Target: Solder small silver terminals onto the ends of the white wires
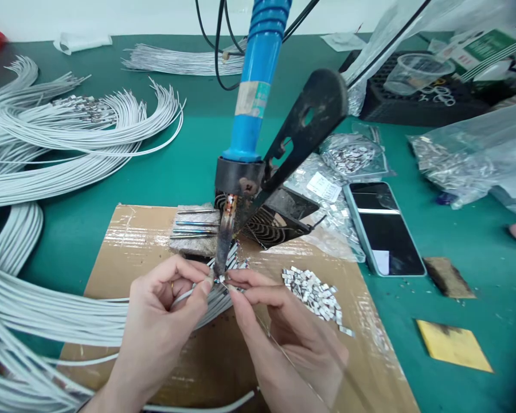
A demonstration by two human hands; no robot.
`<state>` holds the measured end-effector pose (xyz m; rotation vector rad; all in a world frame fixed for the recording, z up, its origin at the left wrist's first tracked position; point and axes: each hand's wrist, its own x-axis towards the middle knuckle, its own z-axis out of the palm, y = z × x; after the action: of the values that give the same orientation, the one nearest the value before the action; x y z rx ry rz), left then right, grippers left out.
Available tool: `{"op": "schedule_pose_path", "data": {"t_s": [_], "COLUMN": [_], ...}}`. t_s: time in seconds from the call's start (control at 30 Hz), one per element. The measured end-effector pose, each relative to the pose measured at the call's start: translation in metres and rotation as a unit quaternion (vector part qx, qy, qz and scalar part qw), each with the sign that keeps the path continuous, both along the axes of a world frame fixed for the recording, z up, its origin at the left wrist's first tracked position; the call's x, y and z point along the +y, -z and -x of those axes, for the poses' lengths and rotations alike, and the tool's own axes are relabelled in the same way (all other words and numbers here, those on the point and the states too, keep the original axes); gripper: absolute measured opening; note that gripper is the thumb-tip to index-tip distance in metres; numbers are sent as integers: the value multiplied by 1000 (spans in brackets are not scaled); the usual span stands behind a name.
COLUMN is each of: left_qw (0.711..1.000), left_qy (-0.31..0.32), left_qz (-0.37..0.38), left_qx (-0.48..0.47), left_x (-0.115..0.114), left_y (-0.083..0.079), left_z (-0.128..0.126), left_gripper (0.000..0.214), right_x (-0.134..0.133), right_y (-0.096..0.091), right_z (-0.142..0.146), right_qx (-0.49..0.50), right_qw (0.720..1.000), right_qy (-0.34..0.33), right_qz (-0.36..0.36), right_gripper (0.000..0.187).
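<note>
A blue-handled soldering iron (246,123) is held tip-down in a black metal bracket (307,123). Under its tip, my left hand (161,321) is closed in a pinch on a white cable (183,296). My right hand (279,327) pinches a thin strand of solder wire (286,354), which runs back beneath the palm. Between both sets of fingertips, a small shiny metal piece (222,279) sits at the iron's tip; how it joins the cable is too small to tell. A bundle of white cables (217,304) lies behind my fingers on the cardboard (124,241).
Small metal terminals (313,293) are heaped on the cardboard's right. Coiled white cables (60,304) fill the left side. A black fan (266,223) stands behind the iron. Rightward lie a phone (384,229), a yellow sponge (453,345) and bags of metal parts (355,155).
</note>
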<state>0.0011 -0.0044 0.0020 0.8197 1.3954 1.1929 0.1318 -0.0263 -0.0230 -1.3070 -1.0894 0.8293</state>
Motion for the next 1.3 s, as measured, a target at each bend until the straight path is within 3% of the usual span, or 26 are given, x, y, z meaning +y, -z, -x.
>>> {"op": "schedule_pose_path", "data": {"t_s": [0.37,0.73,1.07,1.3], "left_qw": [1000,996,996,997], "left_qy": [-6,-4,-7,-7], "left_qz": [-6,-31,-31,-20], "left_qx": [15,86,85,67], "left_x": [-1,0,0,0], "left_y": [8,0,-1,-2], "left_z": [1,-1,-1,-1], "left_gripper": [13,12,13,13], "right_x": [-1,1,0,2], "right_y": [7,8,4,14], "right_z": [-2,2,2,-3], "right_qx": [-13,-18,-27,-48], "right_qw": [1000,999,999,996], "right_qy": [-25,-17,-11,-29], "right_qz": [-1,-27,-37,-64], "right_gripper": [17,18,18,19]}}
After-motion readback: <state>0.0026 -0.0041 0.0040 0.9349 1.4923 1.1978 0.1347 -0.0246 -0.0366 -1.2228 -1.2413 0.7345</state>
